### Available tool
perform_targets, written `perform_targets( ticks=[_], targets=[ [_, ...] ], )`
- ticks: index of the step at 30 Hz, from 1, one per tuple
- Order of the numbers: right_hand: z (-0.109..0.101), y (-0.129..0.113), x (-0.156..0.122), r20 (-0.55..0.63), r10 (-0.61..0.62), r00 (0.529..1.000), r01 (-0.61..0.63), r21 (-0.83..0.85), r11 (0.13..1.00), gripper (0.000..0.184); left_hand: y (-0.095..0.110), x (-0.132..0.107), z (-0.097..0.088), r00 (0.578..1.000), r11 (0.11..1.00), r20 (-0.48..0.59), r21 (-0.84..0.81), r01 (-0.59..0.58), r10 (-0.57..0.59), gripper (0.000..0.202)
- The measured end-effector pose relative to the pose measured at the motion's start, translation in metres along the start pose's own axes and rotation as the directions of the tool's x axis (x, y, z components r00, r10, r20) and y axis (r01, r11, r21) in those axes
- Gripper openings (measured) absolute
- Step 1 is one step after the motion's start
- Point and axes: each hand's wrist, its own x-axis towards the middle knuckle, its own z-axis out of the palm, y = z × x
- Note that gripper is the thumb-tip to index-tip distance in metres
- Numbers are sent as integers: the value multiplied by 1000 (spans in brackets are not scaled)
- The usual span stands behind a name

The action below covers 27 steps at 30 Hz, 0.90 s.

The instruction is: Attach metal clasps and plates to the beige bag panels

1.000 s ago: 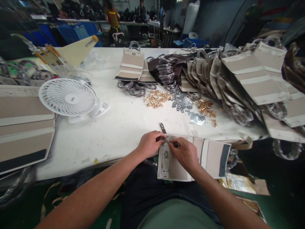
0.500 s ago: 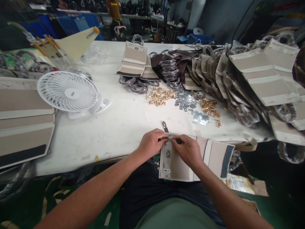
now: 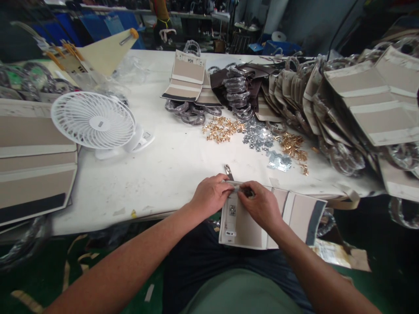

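Mostly, white table point(image 3: 176, 174) spreads before me; at its near edge, over my lap, lies the beige panel point(image 3: 247, 229). My left hand point(image 3: 209, 196) and right hand point(image 3: 262, 205) bend over its far-left corner, fingers curled; what they pinch, I can't tell. Beyond pokes a dark strap point(image 3: 228, 172); nearer sits a square metal plate point(image 3: 232, 210).

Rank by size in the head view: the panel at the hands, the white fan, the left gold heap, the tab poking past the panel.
1. Panel and white fan: too alike to rank, the panel being partly covered.
2. Left gold heap
3. Tab
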Motion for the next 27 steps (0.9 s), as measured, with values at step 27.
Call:
perform_targets(
  ticks=[27],
  targets=[
    [-3, -36, 33, -326, 143, 935, 282, 924, 259, 40, 6, 13, -7, 963, 948, 105, -182, 263, -247, 11]
  ],
)
